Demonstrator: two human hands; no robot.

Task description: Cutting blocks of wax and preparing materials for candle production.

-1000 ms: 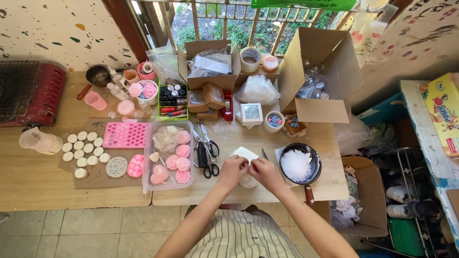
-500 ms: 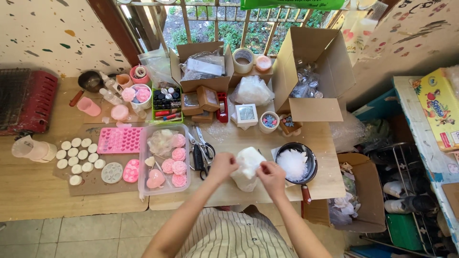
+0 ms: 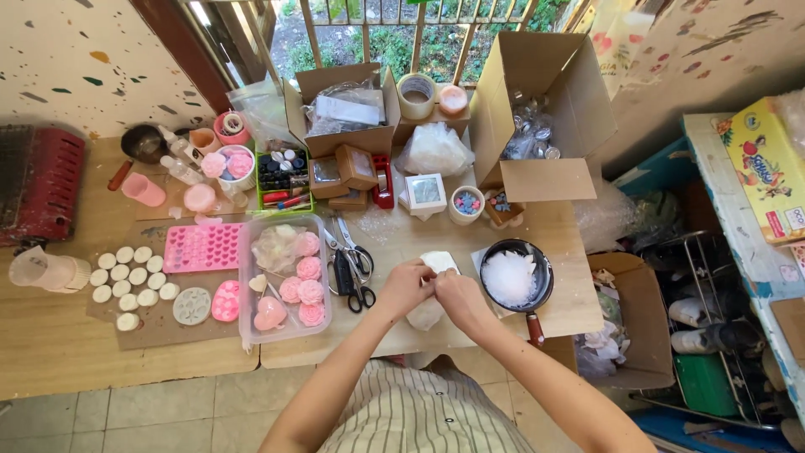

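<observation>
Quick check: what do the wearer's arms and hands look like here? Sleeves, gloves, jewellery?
Both forearms are bare, no sleeves reaching them. Left hand and right hand are ungloved; no rings, watch or bracelets can be made out at this size. The only clothing visible is a striped garment, light with thin dark vertical stripes.

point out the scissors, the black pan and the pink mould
scissors [image 3: 359, 277], head view, on the black handles
black pan [image 3: 543, 262], head view, on the right rim
pink mould [image 3: 201, 247], head view, on the middle of its tray
</observation>
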